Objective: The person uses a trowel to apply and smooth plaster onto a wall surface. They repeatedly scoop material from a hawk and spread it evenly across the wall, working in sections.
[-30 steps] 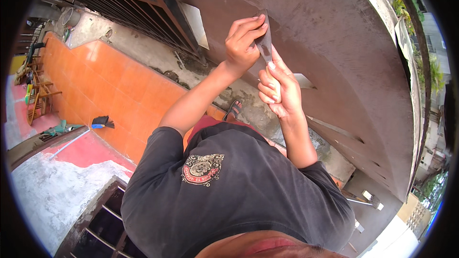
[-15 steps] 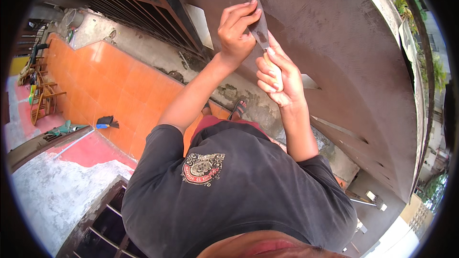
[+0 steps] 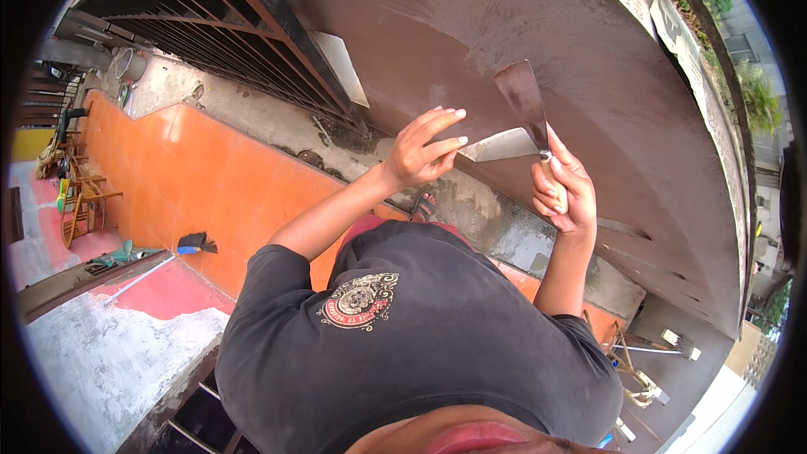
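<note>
My right hand (image 3: 565,189) is wrapped round the pale handle of a putty knife (image 3: 524,99). Its flat metal blade points up and slightly left, with dark smears on it. Behind the blade stands a brown-grey plastered wall (image 3: 420,42); whether the blade touches it I cannot tell. To the left, my left hand (image 3: 420,148) is raised with its fingers apart and nothing in it, clear of the knife. Its fingertips look whitish.
A dark metal gate (image 3: 244,34) stands at the upper left beside the wall. Orange tiles (image 3: 218,176) cover the floor, where a broom (image 3: 196,244) lies. Wooden chairs (image 3: 84,202) are at far left. White-headed brushes (image 3: 679,344) are at the lower right.
The putty knife has moved right and down in my right hand. My left hand has come away from the blade and lowered.
</note>
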{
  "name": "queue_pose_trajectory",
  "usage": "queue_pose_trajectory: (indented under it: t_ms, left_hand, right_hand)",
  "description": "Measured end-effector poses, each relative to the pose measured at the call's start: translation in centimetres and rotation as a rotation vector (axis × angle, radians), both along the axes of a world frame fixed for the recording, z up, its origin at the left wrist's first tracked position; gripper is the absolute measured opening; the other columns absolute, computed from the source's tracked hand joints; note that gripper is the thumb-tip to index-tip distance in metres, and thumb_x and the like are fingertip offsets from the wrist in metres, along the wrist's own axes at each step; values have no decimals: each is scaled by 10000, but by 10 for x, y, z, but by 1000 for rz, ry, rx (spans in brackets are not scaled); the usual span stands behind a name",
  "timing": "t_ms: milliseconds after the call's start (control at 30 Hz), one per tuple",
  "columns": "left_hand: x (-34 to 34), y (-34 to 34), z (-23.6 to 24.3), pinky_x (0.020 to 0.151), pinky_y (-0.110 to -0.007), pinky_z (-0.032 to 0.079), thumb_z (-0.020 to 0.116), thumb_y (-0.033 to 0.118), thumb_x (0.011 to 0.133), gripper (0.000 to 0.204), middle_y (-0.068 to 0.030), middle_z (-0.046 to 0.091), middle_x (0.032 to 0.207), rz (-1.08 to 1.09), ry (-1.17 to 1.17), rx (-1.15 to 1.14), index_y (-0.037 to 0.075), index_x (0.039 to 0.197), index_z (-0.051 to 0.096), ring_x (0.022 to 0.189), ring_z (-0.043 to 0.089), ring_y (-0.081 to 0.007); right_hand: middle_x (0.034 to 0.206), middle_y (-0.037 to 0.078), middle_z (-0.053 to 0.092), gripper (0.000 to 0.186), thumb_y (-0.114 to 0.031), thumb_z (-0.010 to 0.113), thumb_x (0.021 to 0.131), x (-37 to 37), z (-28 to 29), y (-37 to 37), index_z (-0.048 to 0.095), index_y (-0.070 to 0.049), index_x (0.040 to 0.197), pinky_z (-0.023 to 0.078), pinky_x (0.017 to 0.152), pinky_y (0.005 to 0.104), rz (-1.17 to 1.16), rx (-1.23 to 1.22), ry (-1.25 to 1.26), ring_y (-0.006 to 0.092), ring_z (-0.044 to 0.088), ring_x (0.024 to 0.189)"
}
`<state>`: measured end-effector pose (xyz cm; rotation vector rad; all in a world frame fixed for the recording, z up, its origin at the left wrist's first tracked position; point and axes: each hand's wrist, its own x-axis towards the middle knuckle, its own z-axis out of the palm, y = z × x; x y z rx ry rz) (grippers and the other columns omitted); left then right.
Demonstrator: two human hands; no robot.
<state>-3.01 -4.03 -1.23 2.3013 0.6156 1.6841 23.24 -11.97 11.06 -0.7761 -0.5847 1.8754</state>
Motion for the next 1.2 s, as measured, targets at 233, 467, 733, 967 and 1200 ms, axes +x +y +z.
queue_pose_trajectory:
  t_ms: [233, 467, 733, 967, 1200]
  left_hand:
    - [-39, -28, -18, 906, -441, 566, 698, -65, 744, 313, -208, 681, 1241, 6, -26, -82, 41, 1038, 718, 1083, 677, -371]
    - [-74, -18, -2, 824, -404, 590, 645, -99, 791, 252, -212, 692, 1162, -130, -30, -53, -8, 1021, 694, 988, 694, -336]
    - [-110, -18, -41, 809, -381, 603, 603, -147, 794, 253, -196, 723, 1075, -345, 49, -315, -27, 1002, 684, 936, 722, -315]
    - [-35, -27, -44, 774, -363, 604, 568, -170, 813, 239, -193, 726, 1040, -728, 82, -385, -39, 983, 675, 881, 721, -293]
    - [64, -90, -19, 760, -348, 598, 580, -176, 809, 264, -176, 741, 1033, -983, 43, -281, -21, 993, 688, 885, 728, -275]
  right_hand:
    - [692, 1, 503, 569, -165, 535, 1081, -45, -8, 76, 355, -62, 1611, 291, 404, 201, 75, 151, -145, 31, 330, 456]
    - [718, -36, 551, 572, -141, 589, 1046, -207, -104, 121, 418, -60, 1585, 365, 468, 214, 229, 56, -240, 32, 426, 520]
    - [654, -46, 510, 589, -199, 586, 1040, -149, -199, -20, 406, -131, 1597, 323, 448, 223, 8, -288, -289, 35, 420, 509]
    - [702, -8, 544, 575, -142, 567, 1031, -191, -239, -155, 390, -134, 1578, 338, 434, 246, -758, -468, 24, 69, 478, 533]
    - [706, -10, 533, 640, -131, 594, 1004, -130, -216, -225, 371, -170, 1602, 386, 457, 262, -1245, -429, -53, 79, 475, 541]
